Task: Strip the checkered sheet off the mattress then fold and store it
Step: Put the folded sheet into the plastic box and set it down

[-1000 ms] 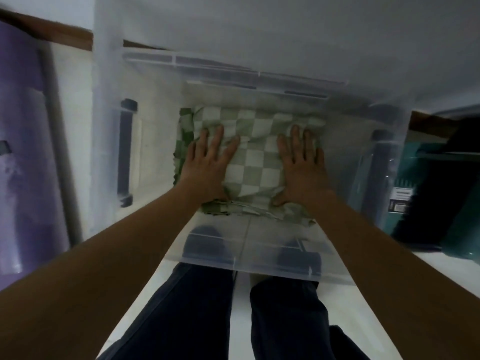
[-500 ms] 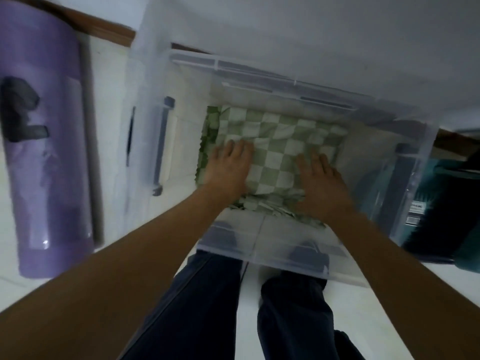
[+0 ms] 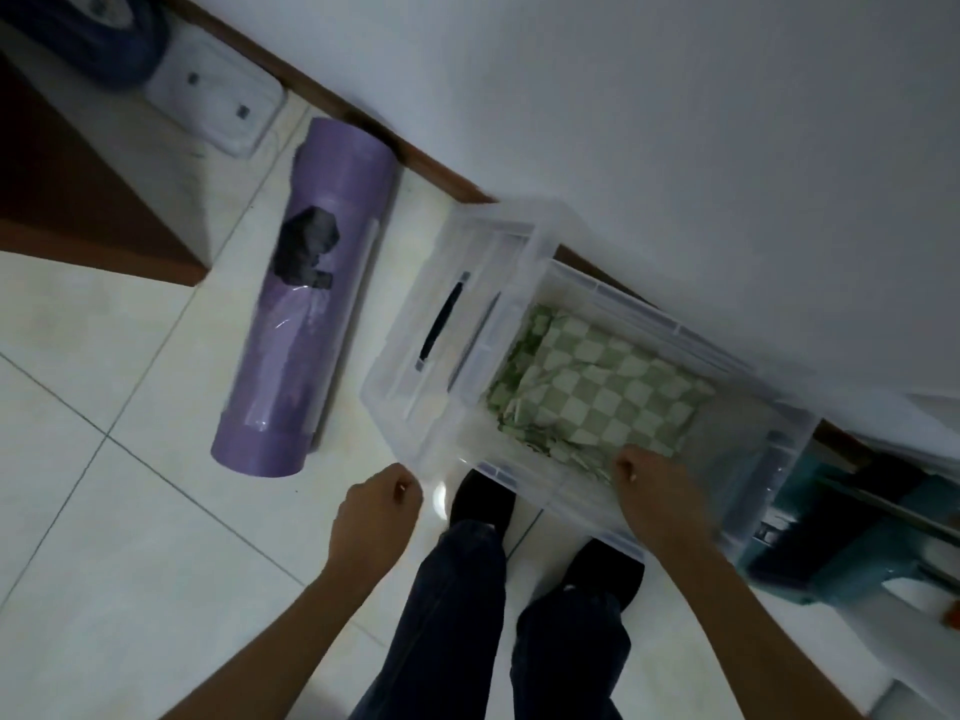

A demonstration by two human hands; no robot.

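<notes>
The green-and-white checkered sheet (image 3: 597, 392) lies folded inside a clear plastic storage box (image 3: 639, 304) on the floor against the wall. My left hand (image 3: 376, 511) hangs over the floor tiles just left of the box's near corner, with its fingers loosely curled and nothing in it. My right hand (image 3: 657, 493) hovers above the box's near rim, beside the sheet's near edge. Its fingers are loosely curled too, and it holds nothing that I can see.
A rolled purple mat (image 3: 311, 314) lies on the floor left of the box. A dark handle (image 3: 441, 330) sits on the box's left side. A teal container (image 3: 857, 522) stands to the right. My legs and dark shoes (image 3: 483, 498) are right before the box.
Both hands have lifted off the folded sheet and drawn back toward me. My view has pulled up and away from the box, so the purple mat and more floor now show.
</notes>
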